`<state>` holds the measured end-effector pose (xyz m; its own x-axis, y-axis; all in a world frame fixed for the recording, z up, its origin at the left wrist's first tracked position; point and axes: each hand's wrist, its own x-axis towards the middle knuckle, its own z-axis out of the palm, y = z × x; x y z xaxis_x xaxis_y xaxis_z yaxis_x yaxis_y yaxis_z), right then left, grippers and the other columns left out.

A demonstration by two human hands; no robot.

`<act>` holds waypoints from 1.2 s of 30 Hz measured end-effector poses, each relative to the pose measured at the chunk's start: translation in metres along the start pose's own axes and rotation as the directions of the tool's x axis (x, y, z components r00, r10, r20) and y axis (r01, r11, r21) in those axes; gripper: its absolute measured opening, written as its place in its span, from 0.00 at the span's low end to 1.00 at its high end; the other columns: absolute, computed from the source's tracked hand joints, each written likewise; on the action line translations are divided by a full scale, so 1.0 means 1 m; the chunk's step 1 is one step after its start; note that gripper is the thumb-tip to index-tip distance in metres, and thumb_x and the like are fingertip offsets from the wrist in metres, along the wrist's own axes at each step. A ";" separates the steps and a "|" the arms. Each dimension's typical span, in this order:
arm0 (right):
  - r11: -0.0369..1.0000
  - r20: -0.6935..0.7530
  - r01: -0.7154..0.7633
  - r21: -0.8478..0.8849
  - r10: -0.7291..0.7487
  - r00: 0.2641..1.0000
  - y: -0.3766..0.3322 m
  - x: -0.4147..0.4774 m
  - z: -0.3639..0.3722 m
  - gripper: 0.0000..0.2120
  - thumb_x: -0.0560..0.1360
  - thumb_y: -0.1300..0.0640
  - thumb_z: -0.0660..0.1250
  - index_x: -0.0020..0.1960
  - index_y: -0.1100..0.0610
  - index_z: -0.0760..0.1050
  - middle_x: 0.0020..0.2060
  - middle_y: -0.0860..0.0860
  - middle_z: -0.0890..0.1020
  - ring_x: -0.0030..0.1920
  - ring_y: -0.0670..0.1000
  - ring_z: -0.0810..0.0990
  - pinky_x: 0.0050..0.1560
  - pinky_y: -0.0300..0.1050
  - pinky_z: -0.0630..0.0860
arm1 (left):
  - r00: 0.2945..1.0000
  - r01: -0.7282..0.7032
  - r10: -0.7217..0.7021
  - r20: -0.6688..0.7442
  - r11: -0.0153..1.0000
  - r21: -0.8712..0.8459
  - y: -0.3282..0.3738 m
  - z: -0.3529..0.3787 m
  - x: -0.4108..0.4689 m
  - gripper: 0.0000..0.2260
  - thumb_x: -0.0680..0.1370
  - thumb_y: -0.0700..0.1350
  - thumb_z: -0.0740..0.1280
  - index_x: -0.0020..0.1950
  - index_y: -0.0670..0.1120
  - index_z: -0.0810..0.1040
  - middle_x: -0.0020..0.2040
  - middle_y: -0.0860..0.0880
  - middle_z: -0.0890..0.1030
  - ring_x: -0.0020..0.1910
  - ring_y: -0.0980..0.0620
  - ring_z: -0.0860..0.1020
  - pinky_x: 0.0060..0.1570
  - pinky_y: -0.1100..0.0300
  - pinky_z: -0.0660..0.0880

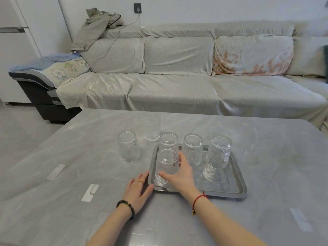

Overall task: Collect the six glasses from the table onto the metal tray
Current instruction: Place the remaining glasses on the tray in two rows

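Wrapping thumb and fingers around an upturned ribbed glass (166, 166) at the near-left corner of the metal tray (229, 189), the right hand (179, 176) is setting down the fourth glass, while the left hand (140, 190), fingers spread flat and holding nothing, steadies the tray's edge. Two glasses wait on the table (71, 157): next, likely the nearer left glass (128, 148), then the far glass (153, 127). No legible writing anywhere.

Four upturned ribbed glasses (192, 150) on metal tray (230, 189), two (128, 149) beside.
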<state>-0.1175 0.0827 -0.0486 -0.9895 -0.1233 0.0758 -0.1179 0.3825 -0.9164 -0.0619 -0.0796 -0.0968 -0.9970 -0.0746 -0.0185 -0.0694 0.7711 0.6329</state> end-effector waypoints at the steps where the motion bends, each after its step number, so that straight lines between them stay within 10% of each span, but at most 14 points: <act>1: 1.000 0.005 -0.004 -0.004 0.004 1.000 0.000 0.000 -0.001 0.41 0.57 0.52 0.79 0.65 0.51 0.64 0.61 0.49 0.76 0.62 0.48 0.72 0.64 0.47 0.70 | 1.000 -0.001 0.001 0.000 1.000 0.014 0.000 0.000 0.000 0.25 0.78 0.53 0.55 0.73 0.49 0.54 0.74 0.49 0.60 0.74 0.53 0.53 0.73 0.58 0.45; 14: 0.995 0.017 0.050 -0.081 -0.049 0.999 -0.004 -0.007 0.001 0.43 0.61 0.51 0.77 0.69 0.51 0.57 0.67 0.50 0.67 0.68 0.50 0.64 0.66 0.40 0.60 | 1.000 -0.015 0.015 0.000 0.993 0.114 -0.002 0.003 -0.001 0.27 0.78 0.56 0.54 0.73 0.50 0.51 0.75 0.51 0.59 0.74 0.54 0.52 0.73 0.58 0.45; 21: 0.870 0.158 0.477 -0.124 -0.457 0.875 -0.055 -0.009 0.024 0.32 0.69 0.55 0.70 0.69 0.53 0.61 0.70 0.52 0.65 0.69 0.44 0.60 0.63 0.18 0.48 | 0.997 -0.062 0.066 -0.031 0.991 0.119 0.001 0.005 -0.001 0.23 0.77 0.55 0.53 0.72 0.51 0.57 0.73 0.53 0.62 0.73 0.55 0.56 0.74 0.56 0.46; 36: 1.000 0.272 -0.010 -0.005 0.011 0.962 -0.074 0.092 0.129 0.49 0.64 0.58 0.76 0.73 0.56 0.46 0.72 0.57 0.61 0.72 0.56 0.60 0.71 0.47 0.58 | 0.985 -0.169 0.170 0.011 0.970 0.173 -0.021 -0.021 0.016 0.25 0.75 0.59 0.57 0.70 0.51 0.61 0.70 0.52 0.68 0.68 0.54 0.64 0.70 0.60 0.57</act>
<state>-0.1893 -0.0750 -0.0239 -0.9305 -0.3637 -0.0437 -0.1087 0.3880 -0.9152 -0.0761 -0.1103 -0.0946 -0.9946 0.0646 0.0810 0.0959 0.8704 0.4829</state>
